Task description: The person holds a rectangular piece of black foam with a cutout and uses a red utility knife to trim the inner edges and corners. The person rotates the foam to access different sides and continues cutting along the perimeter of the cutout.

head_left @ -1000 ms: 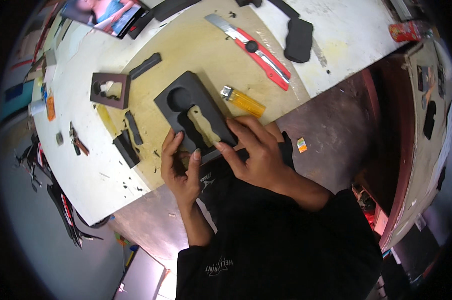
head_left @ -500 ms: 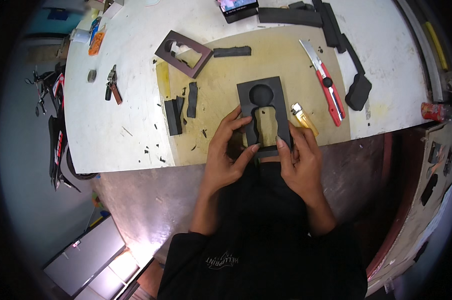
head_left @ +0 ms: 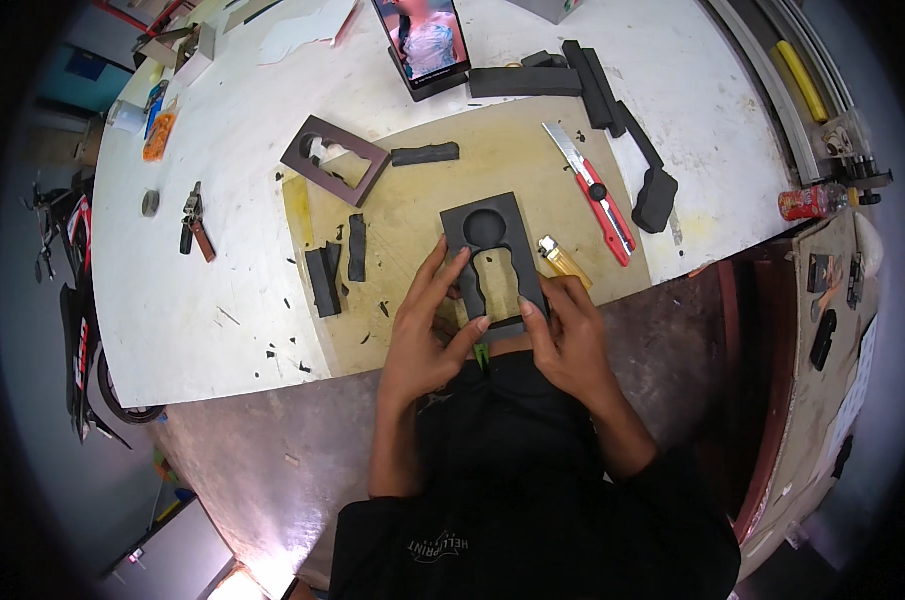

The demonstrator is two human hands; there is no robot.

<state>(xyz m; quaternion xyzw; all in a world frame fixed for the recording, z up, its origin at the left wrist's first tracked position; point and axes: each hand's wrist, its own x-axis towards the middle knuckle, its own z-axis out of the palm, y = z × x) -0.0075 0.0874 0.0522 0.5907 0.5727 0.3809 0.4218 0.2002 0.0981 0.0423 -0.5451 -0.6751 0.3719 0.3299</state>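
Observation:
A black rectangular foam block with a round recess and a wavy-edged cut-out is held between my two hands at the table's near edge. My left hand grips its left side, thumb on the near left corner. On the opposite side my right hand clasps it, thumb on the near right part. Through the cut-out the tan cutting mat shows. Just right of the block lies a yellow lighter. Beyond it is a red utility knife, blade out. A similar dark brown block rests at the far left.
Black foam offcuts lie on the mat, with crumbs around. More black foam strips are at the back right. A phone stands upright at the back. Keys lie left; a red-labelled bottle lies far right.
The whole view has shifted, so the table sits lower and further left in the picture and more of the phone shows. Both hands keep their hold on the foam block.

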